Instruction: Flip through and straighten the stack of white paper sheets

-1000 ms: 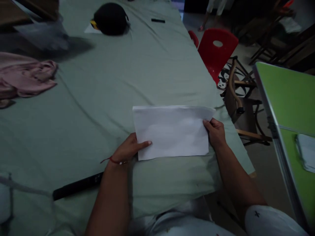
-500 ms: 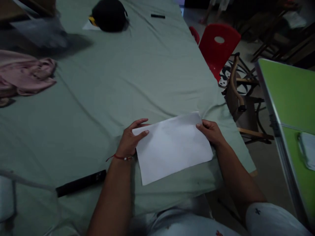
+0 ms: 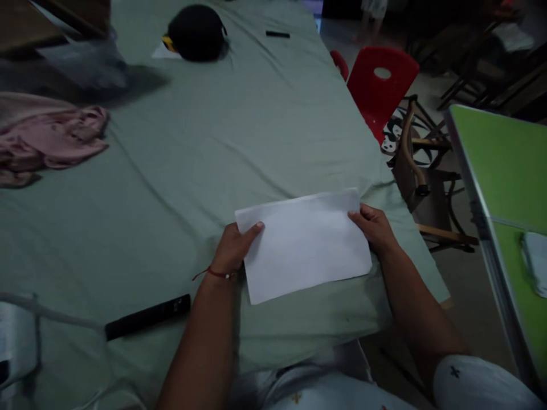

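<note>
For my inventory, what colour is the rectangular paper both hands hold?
The rectangular paper is white; see the head view.

"Are you making out any lettering?"
"No, no word, brand or number is coming through legibly."
"What is showing on the slim black bar [image 3: 147, 317]?"
"Small pale marks [image 3: 177, 306] are sitting near its right end, but they are looking too small and dim to read."
"And on the white sleeve [image 3: 481, 380]?"
"A dark X-shaped mark [image 3: 454, 371] is showing there; whether it is serving as letter or pattern, the view is leaving unclear."
</note>
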The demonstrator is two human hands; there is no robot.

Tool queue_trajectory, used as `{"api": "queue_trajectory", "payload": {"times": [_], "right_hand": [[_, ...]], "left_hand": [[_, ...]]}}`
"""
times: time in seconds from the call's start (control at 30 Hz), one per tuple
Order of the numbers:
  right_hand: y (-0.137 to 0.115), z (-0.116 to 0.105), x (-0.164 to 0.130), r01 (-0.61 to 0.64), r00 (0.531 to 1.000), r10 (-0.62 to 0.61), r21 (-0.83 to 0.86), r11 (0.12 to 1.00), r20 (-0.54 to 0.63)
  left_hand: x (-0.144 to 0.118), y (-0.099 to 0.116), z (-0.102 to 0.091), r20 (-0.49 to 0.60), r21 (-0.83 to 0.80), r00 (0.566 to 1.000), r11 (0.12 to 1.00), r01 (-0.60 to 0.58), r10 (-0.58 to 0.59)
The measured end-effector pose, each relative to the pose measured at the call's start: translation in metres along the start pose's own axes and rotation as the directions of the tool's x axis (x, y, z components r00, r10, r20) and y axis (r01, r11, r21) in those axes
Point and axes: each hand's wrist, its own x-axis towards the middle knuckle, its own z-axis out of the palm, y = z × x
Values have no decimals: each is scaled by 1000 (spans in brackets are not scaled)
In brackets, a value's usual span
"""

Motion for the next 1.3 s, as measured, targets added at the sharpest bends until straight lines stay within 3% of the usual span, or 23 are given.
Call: {"api": "queue_trajectory", "payload": {"times": [0.1,0.17,0.2,0.27,0.33,0.4,0.53,0.6,0.7,0.87,1.13,1.3], "right_hand": [[-6,-5,4,58,988,-99,-312,948,-118],[-13,-9,5,124,944,-268,-543,830,-194],[-18,-10,5,164,920,-348,-632,757,-179],[-29,-5,6,279,896,-442,-724,631,-40],[-38,10,10,418,882,-436,-721,553,177],[-41,32,18,536,837,-422,-672,511,347],[-29,69,40,704,708,-520,-530,473,477],[-19,70,51,751,660,-529,-471,463,533],[-5,51,64,788,607,-508,-384,481,611],[9,27,73,773,634,-541,-432,465,552],[15,35,73,743,656,-556,-567,356,511],[14,35,72,770,623,-580,-540,339,524]], "left_hand": [[-1,1,1,-39,122,999,993,11,-6],[-1,2,2,-73,170,997,985,14,-1],[-1,3,3,-82,186,997,982,14,2],[-1,4,4,-83,214,996,977,4,14],[0,5,4,-84,238,996,971,-11,32],[-1,7,5,-96,252,995,968,-11,36],[-2,11,5,-106,269,994,963,-2,32],[-3,12,4,-96,280,995,960,-2,30],[-4,12,4,-91,310,996,951,3,26],[-4,7,-1,-130,391,990,920,0,56],[0,-7,-7,-210,429,969,903,-30,132],[-1,-8,-5,-218,436,957,897,-78,189]]}}
